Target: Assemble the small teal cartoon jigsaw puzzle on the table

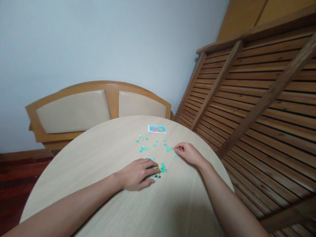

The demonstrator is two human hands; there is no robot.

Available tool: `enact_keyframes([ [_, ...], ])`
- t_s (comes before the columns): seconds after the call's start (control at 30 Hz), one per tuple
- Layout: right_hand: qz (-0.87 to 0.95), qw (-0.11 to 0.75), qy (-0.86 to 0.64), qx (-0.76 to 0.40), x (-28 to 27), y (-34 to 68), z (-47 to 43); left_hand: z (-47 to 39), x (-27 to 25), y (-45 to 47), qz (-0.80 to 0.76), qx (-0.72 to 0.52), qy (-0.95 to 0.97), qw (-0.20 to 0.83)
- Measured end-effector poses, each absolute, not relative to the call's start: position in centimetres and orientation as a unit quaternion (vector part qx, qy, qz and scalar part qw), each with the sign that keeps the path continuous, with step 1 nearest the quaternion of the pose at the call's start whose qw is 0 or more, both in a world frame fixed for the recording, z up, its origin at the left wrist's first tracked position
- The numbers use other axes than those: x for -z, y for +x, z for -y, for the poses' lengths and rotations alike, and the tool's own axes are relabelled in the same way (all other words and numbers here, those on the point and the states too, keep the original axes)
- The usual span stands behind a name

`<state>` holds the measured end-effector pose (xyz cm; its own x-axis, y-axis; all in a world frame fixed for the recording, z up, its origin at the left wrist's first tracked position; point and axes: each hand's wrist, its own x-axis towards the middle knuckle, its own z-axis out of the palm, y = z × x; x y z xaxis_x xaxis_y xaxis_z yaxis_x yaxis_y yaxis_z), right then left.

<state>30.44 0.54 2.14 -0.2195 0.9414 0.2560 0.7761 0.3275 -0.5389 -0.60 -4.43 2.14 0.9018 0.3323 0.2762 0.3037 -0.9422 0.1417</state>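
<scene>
My left hand (139, 172) lies palm down with fingers apart over a partly joined jigsaw puzzle (163, 168), covering much of its left side. Teal and yellow show on the puzzle's visible right part. Farther right, the thumb and forefinger of my right hand (186, 152) are pinched together at a small teal puzzle piece (173, 149), beside a cluster of loose pieces (168, 148). One more loose piece (175, 156) lies just below the right fingertips.
Beyond the pieces lies a picture card (157, 129) with a teal scene. Several loose pieces (144, 148) are scattered left of centre on the round wooden table (103, 144). A padded headboard (74, 110) stands behind, and a slatted wooden panel (247, 98) leans at the right.
</scene>
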Motion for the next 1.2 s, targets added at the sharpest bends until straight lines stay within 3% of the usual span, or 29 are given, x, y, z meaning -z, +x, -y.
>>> enact_keyframes([
  [0.57,0.782,0.260,-0.562,-0.067,1.1,30.4,-3.3,2.1,-0.3,-0.2,-0.314,-0.229,0.918,0.076],
  [0.77,0.773,0.281,-0.559,-0.101,0.8,30.3,-3.3,3.0,-0.5,-0.1,-0.278,-0.238,0.927,0.081],
  [1.03,0.753,0.267,-0.598,-0.063,-0.6,29.8,-2.3,4.2,-1.2,0.0,-0.213,-0.210,0.948,0.107],
  [1.2,0.720,0.321,-0.605,-0.112,-0.9,29.2,-1.9,4.7,-1.6,0.1,-0.183,-0.188,0.959,0.105],
])
